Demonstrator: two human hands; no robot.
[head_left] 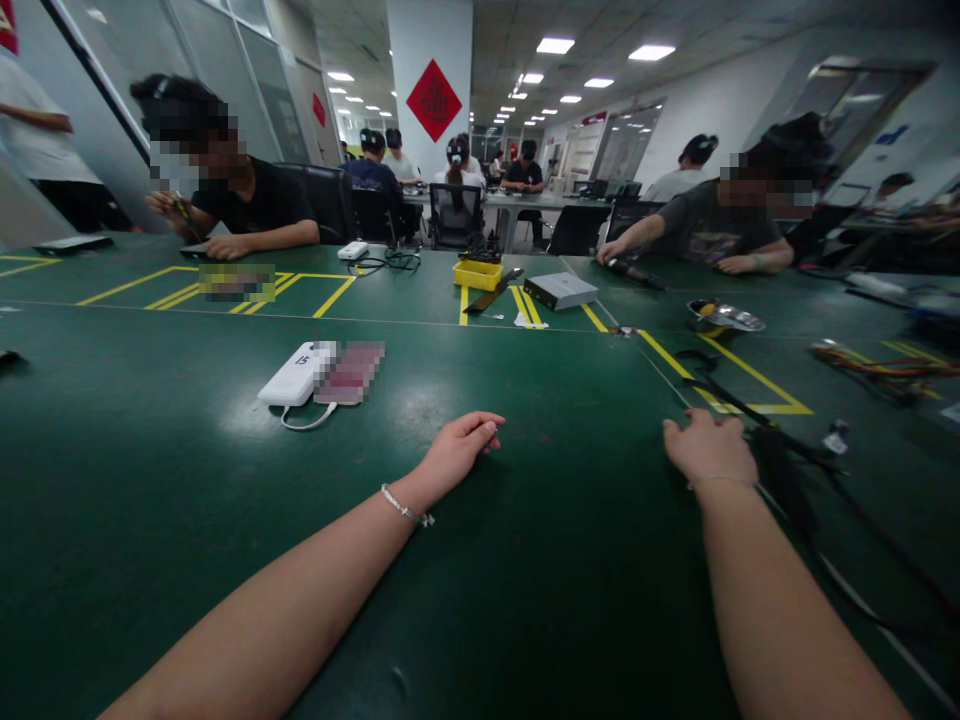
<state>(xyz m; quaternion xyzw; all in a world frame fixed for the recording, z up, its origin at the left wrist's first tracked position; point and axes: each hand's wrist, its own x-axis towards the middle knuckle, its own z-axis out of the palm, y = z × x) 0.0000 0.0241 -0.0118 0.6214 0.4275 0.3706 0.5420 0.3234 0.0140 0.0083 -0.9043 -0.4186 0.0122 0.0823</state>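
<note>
My left hand rests on the green table, its fingers curled in and the thumb pressed against them. A tiny glint shows at the fingertips, too small to name. My right hand lies palm down farther right, thumb apart from the other fingers, with nothing visible in it. Just right of that hand, black cables run along the tabletop. Left of my left hand sit a white power bank marked 15 and a blurred-out phone-like slab, with a short white cable looping between them.
Toward the far edge are a yellow tray, a grey box and a metal dish. Yellow tape marks the table. Coloured wires lie at right. Two people sit across, one left, one right, with hands on the table.
</note>
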